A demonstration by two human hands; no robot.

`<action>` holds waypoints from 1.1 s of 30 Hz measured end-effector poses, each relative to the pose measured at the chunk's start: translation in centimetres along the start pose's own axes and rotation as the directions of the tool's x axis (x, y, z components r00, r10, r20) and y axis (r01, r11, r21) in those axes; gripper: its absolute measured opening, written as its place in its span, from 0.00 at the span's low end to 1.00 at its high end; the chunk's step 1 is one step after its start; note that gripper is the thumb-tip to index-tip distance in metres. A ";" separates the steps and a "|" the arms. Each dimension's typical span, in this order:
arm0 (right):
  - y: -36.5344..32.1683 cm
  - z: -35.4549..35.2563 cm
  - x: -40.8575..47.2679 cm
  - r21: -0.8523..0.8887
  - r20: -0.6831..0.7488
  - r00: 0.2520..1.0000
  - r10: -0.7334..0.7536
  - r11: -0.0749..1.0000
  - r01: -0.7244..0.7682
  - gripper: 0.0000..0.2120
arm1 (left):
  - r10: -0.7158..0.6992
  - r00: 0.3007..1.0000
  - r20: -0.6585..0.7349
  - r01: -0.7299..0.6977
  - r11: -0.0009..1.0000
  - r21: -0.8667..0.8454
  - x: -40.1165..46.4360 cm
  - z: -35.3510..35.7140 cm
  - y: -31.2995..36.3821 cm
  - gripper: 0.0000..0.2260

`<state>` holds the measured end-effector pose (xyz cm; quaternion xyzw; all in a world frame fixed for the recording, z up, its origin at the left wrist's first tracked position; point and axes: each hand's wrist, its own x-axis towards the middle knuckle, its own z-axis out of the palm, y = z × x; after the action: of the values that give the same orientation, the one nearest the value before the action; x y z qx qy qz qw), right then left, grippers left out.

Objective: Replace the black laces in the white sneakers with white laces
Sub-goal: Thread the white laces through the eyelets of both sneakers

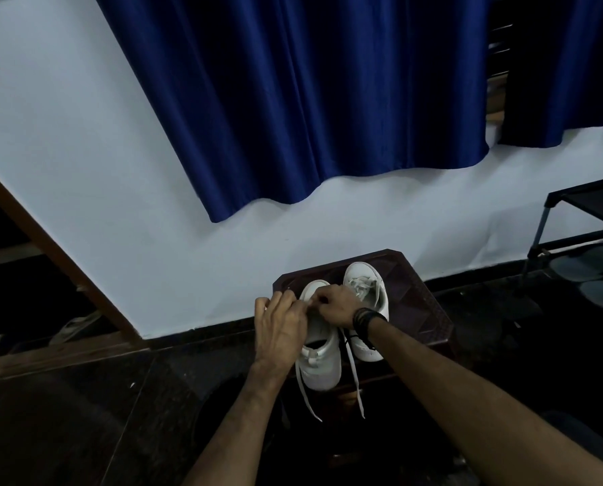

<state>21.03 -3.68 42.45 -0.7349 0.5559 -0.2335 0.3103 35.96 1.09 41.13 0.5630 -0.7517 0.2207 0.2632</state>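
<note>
Two white sneakers stand side by side on a dark brown stool (pixel 423 310), toes toward the wall. The right sneaker (pixel 370 275) carries white laces, loosely bunched. Over the left sneaker (pixel 323 366) both hands meet at the eyelets. My left hand (pixel 280 320) and my right hand (pixel 335 306) have their fingers curled, pinching the white lace (pixel 356 380), whose two ends hang down off the stool's front. A thin black lace (pixel 358 336) lies between the shoes near my right wrist. The eyelets themselves are hidden under my fingers.
A white wall and a blue curtain (pixel 293 100) are behind the stool. At the right stands a black shoe rack (pixel 580 219) with grey footwear on its lower shelf. A wooden door frame (pixel 47 250) runs down the left. The floor is dark stone.
</note>
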 end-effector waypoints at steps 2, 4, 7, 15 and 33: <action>0.0 0.0 0.0 0.024 0.003 1.000 0.011 1.000 -0.011 0.10 | -0.044 0.993 0.106 0.043 0.999 0.007 0.5 -0.1 0.1 0.02; 0.0 -0.1 0.0 0.042 0.010 1.000 0.018 0.999 -0.019 0.10 | -0.083 0.972 0.219 0.080 0.997 0.023 1.1 -0.2 0.3 0.03; -0.1 -0.1 0.0 0.049 -0.003 1.000 0.031 0.998 -0.031 0.09 | -0.073 0.951 0.301 0.073 0.997 0.011 1.6 -0.5 0.4 0.06; 0.1 -0.7 -0.5 0.113 0.025 1.000 0.001 0.994 -0.003 0.06 | -0.147 0.906 0.396 0.194 0.978 -0.081 2.7 -1.0 0.3 0.09; 0.6 0.4 -0.2 0.369 -0.133 0.988 0.078 0.929 -0.024 0.13 | -0.333 0.910 0.246 0.408 0.821 -0.399 0.0 1.9 0.7 0.07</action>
<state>20.83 -3.55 41.70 -0.6306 0.5426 -0.3776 0.4066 35.01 0.05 39.66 0.6404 -0.6765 -0.0585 0.3588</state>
